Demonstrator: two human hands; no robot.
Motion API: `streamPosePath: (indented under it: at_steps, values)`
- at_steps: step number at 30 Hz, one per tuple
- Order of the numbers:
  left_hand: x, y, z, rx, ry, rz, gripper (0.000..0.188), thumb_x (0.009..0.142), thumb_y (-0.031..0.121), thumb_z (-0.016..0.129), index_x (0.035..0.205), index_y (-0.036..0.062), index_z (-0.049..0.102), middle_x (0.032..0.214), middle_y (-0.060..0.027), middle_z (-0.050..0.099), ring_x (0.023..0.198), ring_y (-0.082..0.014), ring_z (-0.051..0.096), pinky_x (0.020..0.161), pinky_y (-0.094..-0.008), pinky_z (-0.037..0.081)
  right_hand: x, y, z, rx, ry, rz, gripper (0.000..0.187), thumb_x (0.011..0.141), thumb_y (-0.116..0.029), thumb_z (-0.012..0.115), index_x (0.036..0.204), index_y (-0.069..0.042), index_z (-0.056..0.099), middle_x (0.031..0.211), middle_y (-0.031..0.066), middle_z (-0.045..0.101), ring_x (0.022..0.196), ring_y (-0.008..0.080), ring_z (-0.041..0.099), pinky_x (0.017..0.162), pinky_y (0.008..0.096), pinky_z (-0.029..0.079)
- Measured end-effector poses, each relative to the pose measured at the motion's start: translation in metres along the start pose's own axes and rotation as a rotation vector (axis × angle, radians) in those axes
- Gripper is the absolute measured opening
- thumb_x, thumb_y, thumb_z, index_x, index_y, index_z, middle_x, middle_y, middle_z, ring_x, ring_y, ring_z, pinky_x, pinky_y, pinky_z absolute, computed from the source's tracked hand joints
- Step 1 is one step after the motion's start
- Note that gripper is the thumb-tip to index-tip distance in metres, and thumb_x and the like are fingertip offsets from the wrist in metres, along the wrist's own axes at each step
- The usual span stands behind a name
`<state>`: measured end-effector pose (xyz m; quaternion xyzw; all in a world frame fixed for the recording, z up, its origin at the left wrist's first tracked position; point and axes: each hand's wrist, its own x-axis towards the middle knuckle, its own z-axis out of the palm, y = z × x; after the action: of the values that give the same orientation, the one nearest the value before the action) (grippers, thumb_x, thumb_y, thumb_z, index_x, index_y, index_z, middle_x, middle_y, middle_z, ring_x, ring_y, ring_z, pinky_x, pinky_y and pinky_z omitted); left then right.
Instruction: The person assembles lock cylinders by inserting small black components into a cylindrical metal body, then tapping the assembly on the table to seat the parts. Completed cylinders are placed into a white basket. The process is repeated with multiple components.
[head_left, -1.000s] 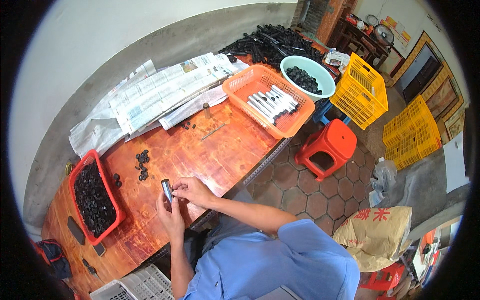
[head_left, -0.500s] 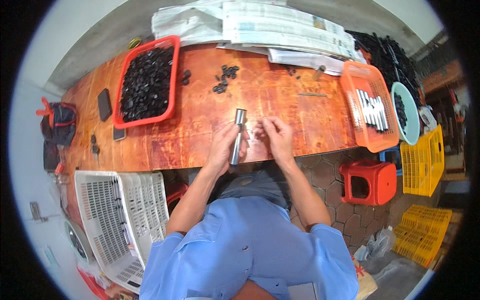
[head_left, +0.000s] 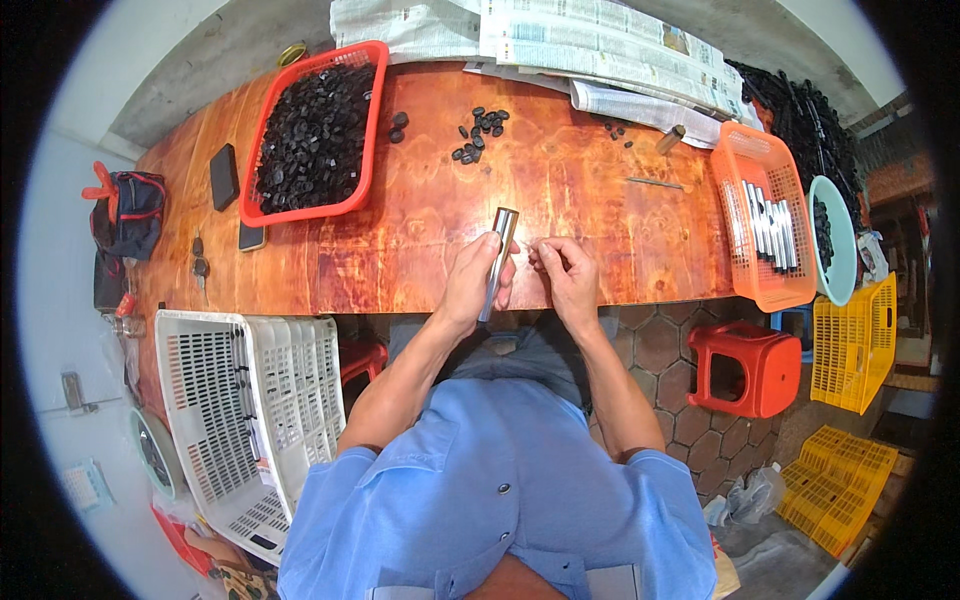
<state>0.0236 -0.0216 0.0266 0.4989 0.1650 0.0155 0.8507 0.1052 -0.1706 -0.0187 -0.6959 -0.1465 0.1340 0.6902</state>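
Observation:
My left hand (head_left: 468, 282) is wrapped round a shiny metal tube (head_left: 502, 250), held tilted over the near edge of the table. The tube's upper end points away from me and stands clear of the fingers. Just to its right, my right hand (head_left: 572, 288) is closed with thumb and fingertips together; what they hold, if anything, is too small to make out. Beyond the hands, several small black oval pieces (head_left: 478, 146) lie loose on the wooden table (head_left: 420, 225). More of these black pieces (head_left: 312, 130) fill a red basket (head_left: 378, 125) at the far left.
An orange basket (head_left: 733, 215) with several metal tubes (head_left: 768, 228) and a pale green bowl (head_left: 842, 262) stand on the right. A thin rod (head_left: 655, 182) lies nearby. Newspapers (head_left: 600, 45) line the back. Below are a white crate (head_left: 240, 325) and a red stool (head_left: 760, 370).
The whole view has shifted a little, so the table things sit further right and higher. Both hands keep nearly the same pose, the tube still in the left.

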Motion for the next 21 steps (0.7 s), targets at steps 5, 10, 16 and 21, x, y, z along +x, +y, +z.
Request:
streamPosePath:
  at_steps: [5, 10, 16, 21]
  values:
    - [0.0026, -0.0004, 0.0058, 0.023, 0.013, -0.031, 0.040, 0.109, 0.037, 0.040, 0.112, 0.0006, 0.056, 0.070, -0.0032, 0.057, 0.051, -0.0118, 0.052, 0.046, -0.0245, 0.043, -0.0006, 0.0001, 0.0014, 0.023, 0.004, -0.013, 0.019, 0.099, -0.015, 0.062, 0.096, 0.002, 0.069, 0.078, 0.0033, 0.066, 0.073, 0.0091, 0.060, 0.065, 0.0261, 0.049]
    - [0.0003, 0.0005, 0.0047, -0.054, -0.034, -0.086, 0.038, 0.108, 0.038, 0.043, 0.112, 0.0022, 0.056, 0.071, -0.0026, 0.055, 0.052, -0.0117, 0.052, 0.048, -0.0248, 0.043, -0.0010, 0.0017, 0.0007, 0.003, 0.005, -0.016, 0.019, 0.099, -0.015, 0.062, 0.096, 0.002, 0.070, 0.078, 0.0044, 0.067, 0.073, 0.0097, 0.061, 0.066, 0.0271, 0.049]
    - [-0.0036, 0.0025, 0.0036, 0.140, -0.032, -0.001, 0.039, 0.107, 0.040, 0.046, 0.109, 0.0031, 0.056, 0.068, -0.0007, 0.051, 0.052, -0.0098, 0.048, 0.048, -0.0246, 0.042, -0.0015, -0.0012, 0.0005, -0.060, 0.004, -0.042, 0.020, 0.099, -0.015, 0.062, 0.096, 0.003, 0.070, 0.078, 0.0056, 0.068, 0.072, 0.0099, 0.062, 0.065, 0.0273, 0.049]
    - [-0.0052, 0.0007, 0.0057, 0.110, -0.096, 0.100, 0.041, 0.105, 0.044, 0.048, 0.104, 0.0042, 0.054, 0.069, -0.0006, 0.050, 0.054, -0.0091, 0.048, 0.051, -0.0240, 0.041, -0.0026, -0.0012, 0.0025, -0.039, 0.014, -0.031, 0.020, 0.098, -0.015, 0.062, 0.094, 0.003, 0.070, 0.079, 0.0068, 0.068, 0.073, 0.0121, 0.063, 0.066, 0.0286, 0.049]
